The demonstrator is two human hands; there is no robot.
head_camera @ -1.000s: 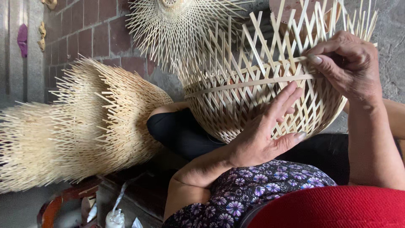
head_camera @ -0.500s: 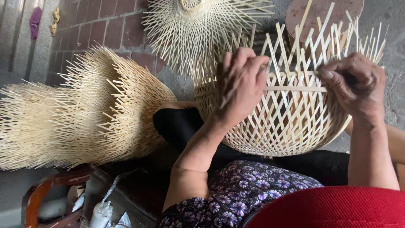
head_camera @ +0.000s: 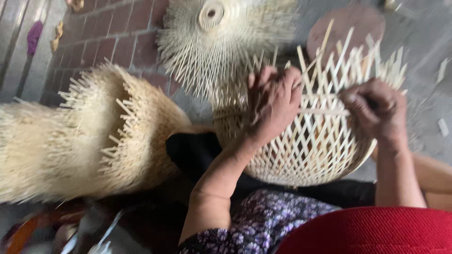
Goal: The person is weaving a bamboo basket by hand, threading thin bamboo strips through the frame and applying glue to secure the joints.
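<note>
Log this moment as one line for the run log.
left hand: pressed on half-woven pale bamboo basket | right hand: pinching horizontal bamboo strip | stacked bamboo baskets: left

Left hand (head_camera: 273, 101) spread, fingers up; right hand (head_camera: 376, 106) seemingly pinched closed.

the woven basket (head_camera: 310, 141) is pale straw-yellow with an open diamond lattice. the stacked baskets (head_camera: 94, 141) share that cream tone. the brick floor (head_camera: 117, 33) is reddish-brown with grey joints. the sleeve (head_camera: 263, 226) is dark purple with small white flowers; the hat brim (head_camera: 376, 233) is red.
</note>
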